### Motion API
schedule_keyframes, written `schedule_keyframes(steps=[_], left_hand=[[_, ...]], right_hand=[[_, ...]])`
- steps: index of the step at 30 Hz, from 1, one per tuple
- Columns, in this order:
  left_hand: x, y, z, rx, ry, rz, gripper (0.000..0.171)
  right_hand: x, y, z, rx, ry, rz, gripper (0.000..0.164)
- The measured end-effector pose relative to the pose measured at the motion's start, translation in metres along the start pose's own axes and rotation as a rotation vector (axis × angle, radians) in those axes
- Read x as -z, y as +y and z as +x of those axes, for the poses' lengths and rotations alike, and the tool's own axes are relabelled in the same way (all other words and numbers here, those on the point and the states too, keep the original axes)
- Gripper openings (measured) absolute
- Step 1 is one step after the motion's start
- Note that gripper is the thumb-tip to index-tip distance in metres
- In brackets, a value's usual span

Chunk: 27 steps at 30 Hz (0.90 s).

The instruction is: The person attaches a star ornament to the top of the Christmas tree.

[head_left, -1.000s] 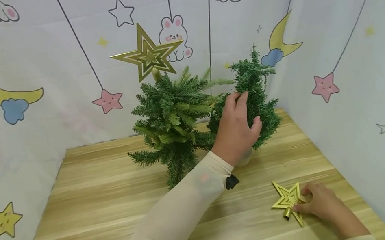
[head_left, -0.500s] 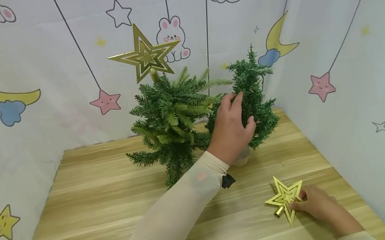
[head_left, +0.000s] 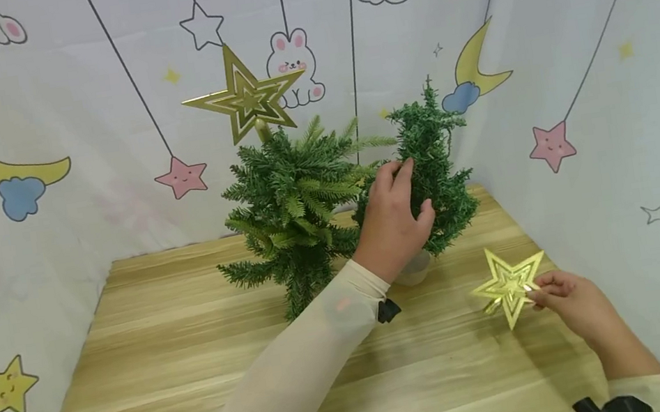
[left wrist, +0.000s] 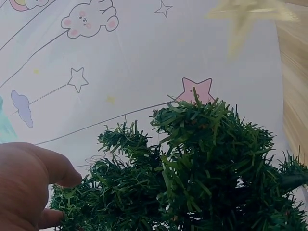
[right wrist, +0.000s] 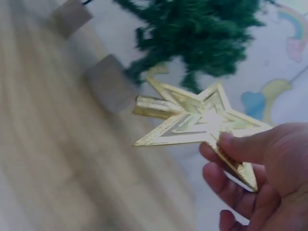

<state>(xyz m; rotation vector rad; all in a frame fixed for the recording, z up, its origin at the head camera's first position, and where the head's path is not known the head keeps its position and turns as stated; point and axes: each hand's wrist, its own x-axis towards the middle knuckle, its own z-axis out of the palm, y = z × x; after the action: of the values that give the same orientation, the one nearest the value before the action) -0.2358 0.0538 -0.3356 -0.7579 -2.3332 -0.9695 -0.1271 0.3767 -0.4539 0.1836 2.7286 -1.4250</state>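
Left hand (head_left: 394,219) wrapped around the small tree (head_left: 435,170), at the table's (head_left: 167,355) back right. Right hand (head_left: 575,305) pinching a gold star (head_left: 508,283) by one point, held above the table, right of the tree.

The left arm stretches forward across the middle of the table, covered to the wrist by a snug cream sleeve (head_left: 313,356) with a small black tab at the cuff. The left hand (head_left: 392,222) is raised near the far edge, palm turned away, fingers curled into the branches of the small green tree (head_left: 435,170) with the thumb spread to the right. The right hand (head_left: 571,302) hovers above the table by the right edge (its forearm comes in from the near right corner), wrist bent upward. Its thumb and fingers (right wrist: 240,147) pinch one point of the gold star (head_left: 508,283), holding it off the table.
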Motion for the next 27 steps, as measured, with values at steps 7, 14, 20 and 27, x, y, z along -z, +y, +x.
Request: schedule_keyframes(steps=[7, 14, 20, 27], left_hand=[[0.001, -0.001, -0.001, -0.009, -0.001, 0.021, 0.067], [0.0, -0.002, -0.003, -0.039, 0.001, 0.044, 0.068], [0.002, -0.002, -0.002, -0.05, -0.014, 0.041, 0.07], [0.001, -0.005, -0.005, -0.024, -0.063, 0.027, 0.07]], right_hand=[[0.062, -0.067, 0.015, 0.164, 0.275, 0.036, 0.02], [0.093, -0.161, 0.037, 0.438, 0.456, 0.263, 0.013], [0.097, -0.247, 0.06, 0.677, 0.482, 0.612, 0.018], [0.091, -0.328, 0.078, 0.651, 0.521, 0.424, 0.018]])
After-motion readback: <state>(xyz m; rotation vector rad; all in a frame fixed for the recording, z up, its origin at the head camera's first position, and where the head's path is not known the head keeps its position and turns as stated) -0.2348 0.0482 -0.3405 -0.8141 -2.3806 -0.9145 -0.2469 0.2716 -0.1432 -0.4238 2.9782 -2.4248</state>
